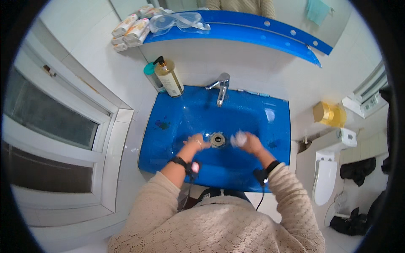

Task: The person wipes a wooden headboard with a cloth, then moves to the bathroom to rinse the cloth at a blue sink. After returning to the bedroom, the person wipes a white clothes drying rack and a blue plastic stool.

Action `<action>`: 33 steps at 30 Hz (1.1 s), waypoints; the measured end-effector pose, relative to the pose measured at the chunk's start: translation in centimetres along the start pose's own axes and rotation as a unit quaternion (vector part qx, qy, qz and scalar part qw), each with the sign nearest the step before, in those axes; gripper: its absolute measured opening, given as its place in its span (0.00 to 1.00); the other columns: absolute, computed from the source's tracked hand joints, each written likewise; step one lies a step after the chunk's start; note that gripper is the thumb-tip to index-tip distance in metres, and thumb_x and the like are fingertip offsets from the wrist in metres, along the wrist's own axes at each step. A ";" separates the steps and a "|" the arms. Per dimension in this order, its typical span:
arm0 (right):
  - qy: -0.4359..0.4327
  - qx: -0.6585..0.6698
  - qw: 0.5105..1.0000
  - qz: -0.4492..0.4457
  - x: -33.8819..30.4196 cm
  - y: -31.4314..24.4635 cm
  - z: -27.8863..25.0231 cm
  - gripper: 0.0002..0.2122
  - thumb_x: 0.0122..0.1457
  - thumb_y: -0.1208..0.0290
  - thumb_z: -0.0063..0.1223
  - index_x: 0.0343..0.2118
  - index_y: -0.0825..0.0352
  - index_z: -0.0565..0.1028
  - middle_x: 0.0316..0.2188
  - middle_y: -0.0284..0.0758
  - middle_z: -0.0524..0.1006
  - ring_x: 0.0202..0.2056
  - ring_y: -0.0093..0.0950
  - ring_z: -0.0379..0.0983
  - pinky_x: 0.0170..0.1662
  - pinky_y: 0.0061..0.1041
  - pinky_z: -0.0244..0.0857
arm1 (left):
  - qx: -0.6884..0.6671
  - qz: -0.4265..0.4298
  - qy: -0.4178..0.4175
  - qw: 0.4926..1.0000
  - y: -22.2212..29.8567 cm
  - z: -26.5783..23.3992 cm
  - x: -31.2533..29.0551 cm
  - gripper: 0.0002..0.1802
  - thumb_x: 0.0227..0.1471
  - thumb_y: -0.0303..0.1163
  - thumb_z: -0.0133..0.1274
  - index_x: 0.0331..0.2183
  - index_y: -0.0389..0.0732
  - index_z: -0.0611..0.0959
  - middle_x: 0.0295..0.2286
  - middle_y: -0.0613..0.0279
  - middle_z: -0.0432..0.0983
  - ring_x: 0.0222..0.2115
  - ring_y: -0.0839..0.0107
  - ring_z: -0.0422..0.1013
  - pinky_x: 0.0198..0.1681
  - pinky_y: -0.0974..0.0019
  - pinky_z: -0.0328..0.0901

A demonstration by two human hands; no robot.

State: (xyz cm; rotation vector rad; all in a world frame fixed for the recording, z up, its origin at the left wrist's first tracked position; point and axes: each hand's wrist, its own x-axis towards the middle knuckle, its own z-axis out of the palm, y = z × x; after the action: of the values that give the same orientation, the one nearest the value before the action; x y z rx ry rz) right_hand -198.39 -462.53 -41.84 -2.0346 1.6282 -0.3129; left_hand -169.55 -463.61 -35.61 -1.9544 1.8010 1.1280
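Over the blue sink basin (202, 120), both my hands are in mid-air or near its floor, smeared by motion. My right hand (253, 144) is closed on a small whitish, partly see-through thing (239, 139), too blurred to name. Left of the metal drain (217, 140), my left hand (195, 142) is held with thumb and fingers apart and nothing visible in it. A chrome faucet (222, 88) stands behind the drain, its spout pointing toward me. I cannot tell whether water is running.
At the sink's back left stand a pump bottle (169, 78) and a teal-capped bottle (152, 76). A toothbrush (257, 93) lies along the back rim. The blue shelf (249, 34) above holds clear goggles (179, 22) and stacked packs (134, 31). A toilet (325, 177) is at right.
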 end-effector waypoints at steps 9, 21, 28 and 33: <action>-0.208 0.417 0.884 0.028 -2.4 -11.0 -3.2 0.32 0.45 0.59 0.68 0.51 0.66 0.65 0.40 0.33 0.72 0.40 0.23 0.69 0.42 0.25 0.66 | -0.512 0.164 -0.043 0.842 1.4 5.3 -5.7 0.30 0.55 0.50 0.49 0.51 0.38 0.69 0.43 0.56 0.71 0.42 0.70 0.69 0.41 0.68 0.67; -0.159 0.712 0.678 0.095 -2.6 -4.9 -9.2 0.19 0.54 0.75 0.53 0.49 0.62 0.63 0.42 0.38 0.70 0.40 0.31 0.72 0.38 0.31 0.74 | -0.432 0.091 0.354 0.825 3.4 13.0 -12.4 0.18 0.53 0.40 0.54 0.44 0.43 0.79 0.46 0.59 0.70 0.47 0.65 0.65 0.49 0.62 0.62; -0.434 0.546 0.715 -0.055 -11.7 -14.6 -8.4 0.17 0.54 0.72 0.47 0.47 0.67 0.67 0.43 0.36 0.72 0.45 0.30 0.70 0.46 0.29 0.66 | -0.831 0.106 0.178 0.516 8.5 15.1 -24.3 0.41 0.52 0.62 0.45 0.61 0.58 0.55 0.60 0.61 0.48 0.60 0.59 0.49 0.57 0.46 0.52; -0.556 0.489 0.672 0.018 -19.6 -18.3 0.2 0.16 0.56 0.65 0.41 0.46 0.64 0.67 0.40 0.32 0.73 0.40 0.27 0.71 0.43 0.27 0.66 | -0.890 0.135 0.232 0.369 5.7 22.7 -27.0 0.32 0.51 0.61 0.48 0.52 0.54 0.69 0.43 0.68 0.67 0.44 0.73 0.66 0.46 0.60 0.63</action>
State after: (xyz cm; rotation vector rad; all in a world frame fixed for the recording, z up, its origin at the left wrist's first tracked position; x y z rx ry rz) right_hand -187.85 -440.90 -29.85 -0.9013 0.4554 0.1052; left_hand -181.35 -430.26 -30.70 -2.6636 0.0290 4.0265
